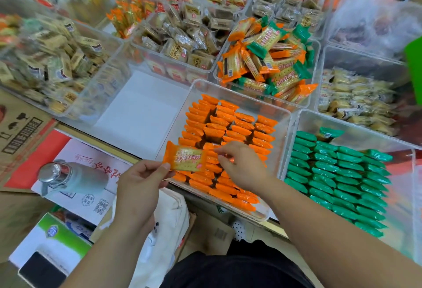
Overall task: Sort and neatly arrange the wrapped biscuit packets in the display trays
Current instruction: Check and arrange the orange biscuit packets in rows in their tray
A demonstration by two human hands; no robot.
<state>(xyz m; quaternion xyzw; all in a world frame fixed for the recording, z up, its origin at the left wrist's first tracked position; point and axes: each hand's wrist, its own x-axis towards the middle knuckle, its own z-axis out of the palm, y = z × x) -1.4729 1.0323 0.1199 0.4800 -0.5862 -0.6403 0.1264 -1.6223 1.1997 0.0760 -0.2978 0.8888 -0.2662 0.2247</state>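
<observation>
Clear tray (239,95) is holding orange rows (228,127); left grip (139,187) is pinching one orange packet (185,158); right grip (242,166) is touching those rows, pinching or not I cannot tell.

Glossy foil biscuit packets (230,132) fill clear, smooth plastic trays (288,114).

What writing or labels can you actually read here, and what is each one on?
No text reads clearly enough to quote.
Orange packet in the left hand: red Chinese characters, blurred.
White carton: upside-down red Chinese characters and a QR code, too small.
Brown cardboard box: barcode and handling symbols, digits illegible.
Tan packets farther back: labels blurred.
</observation>
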